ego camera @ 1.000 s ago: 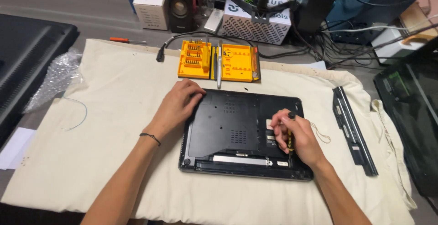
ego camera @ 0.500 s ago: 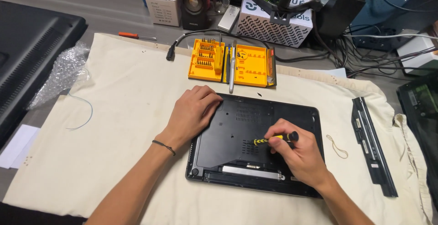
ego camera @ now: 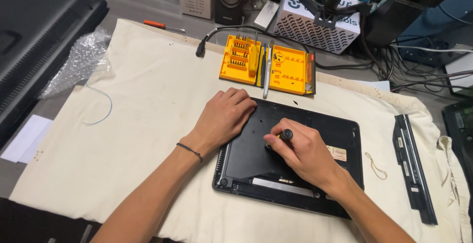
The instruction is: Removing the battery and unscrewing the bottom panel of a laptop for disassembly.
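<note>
While the upturned black plastic laptop [ego camera: 295, 159] lies on the cream cloth [ego camera: 138, 139], it is steadied flat by the open left hand [ego camera: 224, 117].
A small yellow-and-black screwdriver [ego camera: 283, 135] is pinched upright in the closed right hand [ego camera: 303, 152]; the stiff, likely fragile shell is best gripped at its edges.

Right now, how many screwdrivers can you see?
2: a black-and-yellow screwdriver in the right hand over the black laptop base; an orange-handled screwdriver on the grey desk. More may be hidden.
</note>
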